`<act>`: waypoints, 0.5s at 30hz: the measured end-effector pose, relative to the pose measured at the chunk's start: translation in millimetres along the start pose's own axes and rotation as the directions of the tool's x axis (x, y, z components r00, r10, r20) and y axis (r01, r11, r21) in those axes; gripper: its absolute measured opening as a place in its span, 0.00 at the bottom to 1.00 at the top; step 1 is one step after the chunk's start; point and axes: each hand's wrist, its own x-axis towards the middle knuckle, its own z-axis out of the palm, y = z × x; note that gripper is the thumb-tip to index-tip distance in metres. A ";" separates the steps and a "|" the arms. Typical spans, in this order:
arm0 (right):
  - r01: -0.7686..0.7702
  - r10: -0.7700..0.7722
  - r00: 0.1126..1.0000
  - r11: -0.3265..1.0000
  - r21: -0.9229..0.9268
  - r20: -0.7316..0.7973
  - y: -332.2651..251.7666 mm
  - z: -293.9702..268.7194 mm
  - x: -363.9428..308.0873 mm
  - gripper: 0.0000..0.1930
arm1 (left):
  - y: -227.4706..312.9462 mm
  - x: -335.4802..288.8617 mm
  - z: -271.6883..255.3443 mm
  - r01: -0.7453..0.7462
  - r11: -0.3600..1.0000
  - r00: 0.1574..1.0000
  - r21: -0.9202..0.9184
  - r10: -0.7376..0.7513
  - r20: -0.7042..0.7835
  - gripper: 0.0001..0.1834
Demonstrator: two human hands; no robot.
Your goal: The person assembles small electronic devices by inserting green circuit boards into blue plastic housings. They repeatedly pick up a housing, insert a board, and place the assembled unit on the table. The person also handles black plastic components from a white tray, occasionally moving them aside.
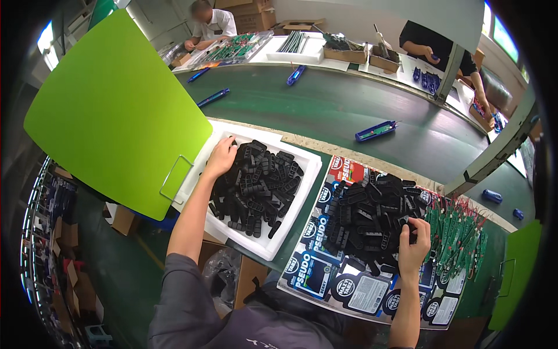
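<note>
Black plastic clips (256, 186) fill white foam tray (302, 192), kept within our reach; left hand (221, 158) rests open in them, right hand (414, 244) pinches clip from second pile (372, 215) on surface (302, 232).

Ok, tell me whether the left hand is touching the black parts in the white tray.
Touching. The head view shows the left hand resting fingers-down on the heap of black plastic parts in the white foam tray, with no gap between them.

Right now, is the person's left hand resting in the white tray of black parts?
Yes, the left hand lies on the black parts in the white tray.
</note>
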 end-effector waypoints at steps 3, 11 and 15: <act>-0.010 0.010 1.000 1.000 -0.001 -0.004 2.2 0.9 -0.1 0.10 | -3.7 0.5 3.9 -0.034 0.997 0.999 0.073 0.032 0.026 0.24; -0.017 0.017 1.000 1.000 -0.008 0.006 0.7 -2.1 -1.1 0.10 | 30.0 -15.3 -18.2 -0.028 0.996 0.999 0.081 0.031 -0.040 0.23; -0.006 0.006 1.000 1.000 0.004 0.014 -1.7 -0.1 -0.2 0.10 | 2.3 -17.5 -15.5 -0.033 0.999 0.999 0.032 0.034 -0.007 0.24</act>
